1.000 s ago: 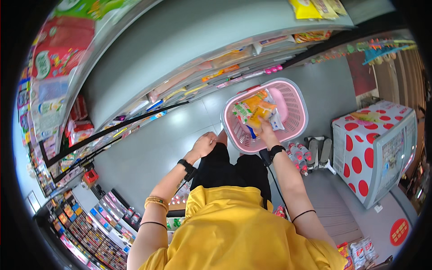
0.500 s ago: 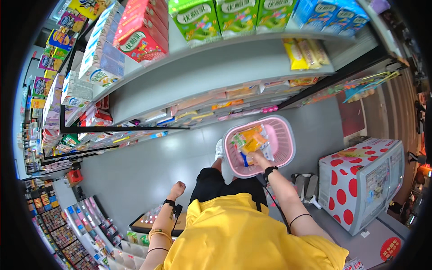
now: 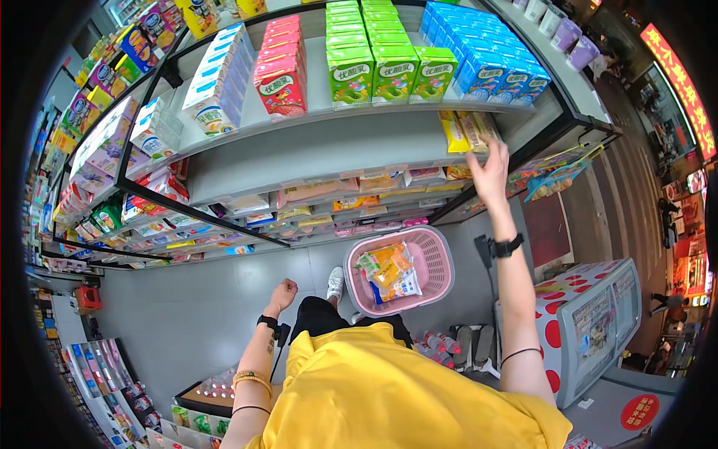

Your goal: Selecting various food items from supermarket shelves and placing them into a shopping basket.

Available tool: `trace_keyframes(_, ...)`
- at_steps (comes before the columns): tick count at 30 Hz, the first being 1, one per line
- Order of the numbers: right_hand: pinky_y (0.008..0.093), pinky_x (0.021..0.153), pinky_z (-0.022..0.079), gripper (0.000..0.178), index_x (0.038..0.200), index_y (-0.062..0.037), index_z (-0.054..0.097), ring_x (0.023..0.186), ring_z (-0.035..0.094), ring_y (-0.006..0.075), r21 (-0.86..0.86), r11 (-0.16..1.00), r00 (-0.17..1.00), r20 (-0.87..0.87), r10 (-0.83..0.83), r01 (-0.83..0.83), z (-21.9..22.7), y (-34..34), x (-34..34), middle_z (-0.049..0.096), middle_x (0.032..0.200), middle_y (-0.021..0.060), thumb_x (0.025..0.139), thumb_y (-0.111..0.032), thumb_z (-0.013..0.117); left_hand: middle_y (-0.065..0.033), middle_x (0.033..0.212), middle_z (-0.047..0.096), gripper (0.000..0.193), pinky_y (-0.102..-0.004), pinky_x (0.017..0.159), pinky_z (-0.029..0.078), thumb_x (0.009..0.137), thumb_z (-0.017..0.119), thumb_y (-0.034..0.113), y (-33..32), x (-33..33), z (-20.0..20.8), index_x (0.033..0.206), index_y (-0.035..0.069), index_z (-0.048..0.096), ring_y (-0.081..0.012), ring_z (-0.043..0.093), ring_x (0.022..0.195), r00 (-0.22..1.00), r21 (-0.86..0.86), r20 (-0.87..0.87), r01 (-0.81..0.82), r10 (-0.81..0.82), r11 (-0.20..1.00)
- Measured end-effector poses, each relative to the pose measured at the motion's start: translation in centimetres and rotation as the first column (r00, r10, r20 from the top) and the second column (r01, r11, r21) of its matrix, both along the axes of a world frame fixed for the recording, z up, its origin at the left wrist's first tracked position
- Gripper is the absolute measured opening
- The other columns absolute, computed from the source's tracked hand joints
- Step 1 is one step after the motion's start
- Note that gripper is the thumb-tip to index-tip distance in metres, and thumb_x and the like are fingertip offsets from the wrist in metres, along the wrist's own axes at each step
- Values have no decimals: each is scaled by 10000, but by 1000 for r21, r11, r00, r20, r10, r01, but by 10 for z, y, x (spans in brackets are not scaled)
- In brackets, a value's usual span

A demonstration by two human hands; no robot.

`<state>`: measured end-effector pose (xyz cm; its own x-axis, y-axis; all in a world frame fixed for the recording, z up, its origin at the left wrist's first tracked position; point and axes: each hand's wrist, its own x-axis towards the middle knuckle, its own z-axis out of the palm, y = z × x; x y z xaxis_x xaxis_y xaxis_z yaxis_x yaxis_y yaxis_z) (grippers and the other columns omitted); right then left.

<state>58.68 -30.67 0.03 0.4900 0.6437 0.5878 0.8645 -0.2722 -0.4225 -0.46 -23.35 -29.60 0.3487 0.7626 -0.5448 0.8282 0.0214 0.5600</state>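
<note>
My right hand (image 3: 491, 176) is raised to the shelf at the right, its fingers apart. The fingertips are at the front of a yellow snack packet (image 3: 452, 132) and beige packets (image 3: 473, 129) lying side by side; whether they touch is unclear. My left hand (image 3: 281, 294) hangs low with curled fingers and nothing visible in it. On the floor in front of me stands a pink basket (image 3: 437, 258). Inside it lie an orange-yellow packet (image 3: 392, 268), a blue-and-white packet (image 3: 398, 287) and a partly green one (image 3: 369, 263).
Green drink cartons (image 3: 351, 75), blue cartons (image 3: 486, 71) and red cartons (image 3: 281, 78) fill the shelf above. Lower shelves hold several bagged snacks. A red-dotted freezer (image 3: 598, 314) stands at my right, beside a walkway. My white shoe (image 3: 336, 283) is left of the basket.
My right hand has left the basket and risen to the shelf packets. The packets in the basket lie uncovered. The view has shifted, showing more of the upper shelf.
</note>
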Motion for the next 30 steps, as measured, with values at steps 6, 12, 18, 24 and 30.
trace_keyframes(6, 551, 987, 402, 603, 1295, -23, 504, 1186, 466, 501, -370, 915, 985, 4, -171, 160, -17, 46, 63, 483, 1257, 309, 861, -415, 648, -193, 963, 710, 277, -410, 838, 528, 864, 593, 246, -13, -42, 2, 1019, 25, 659, -353, 679, 943, 998, 46, 15, -58, 58, 997)
trace_keyframes(12, 594, 1025, 348, 742, 1430, -177, 467, 1249, 442, 502, -609, 769, 968, -11, -252, 194, -29, 60, 86, 460, 1326, 310, 830, -595, 590, -213, 916, 703, 290, -429, 821, 527, 860, 588, 267, -58, -118, -6, 999, 23, 662, -389, 671, 913, 967, 69, -136, -208, 216, 976)
trace_keyframes(18, 595, 1058, 297, 744, 1421, -291, 482, 1292, 401, 489, -657, 716, 933, -55, -355, 234, -39, 71, 118, 415, 1402, 314, 761, -606, 619, -214, 914, 706, 296, -414, 824, 530, 841, 606, 269, -103, -162, -38, 967, 8, 668, -361, 680, 922, 938, -91, -216, -296, 271, 951)
trace_keyframes(24, 612, 1052, 325, 815, 1414, -250, 487, 1310, 393, 480, -672, 717, 940, -89, -329, 187, -29, 79, 102, 416, 1427, 279, 695, -574, 692, -114, 724, 684, 255, -344, 643, 531, 845, 614, 254, -128, -194, -95, 876, 5, 655, -209, 663, 646, 935, 3, -132, -331, 329, 944)
trace_keyframes(30, 442, 922, 503, 692, 1114, 19, 657, 1076, 621, 406, -649, 738, 959, -46, -281, 185, -10, 72, 106, 639, 1137, 271, 630, -463, 768, -212, 985, 706, 333, -421, 876, 519, 852, 581, 295, -100, -166, -71, 1024, 23, 668, -379, 665, 980, 941, -129, -140, -327, 309, 936)
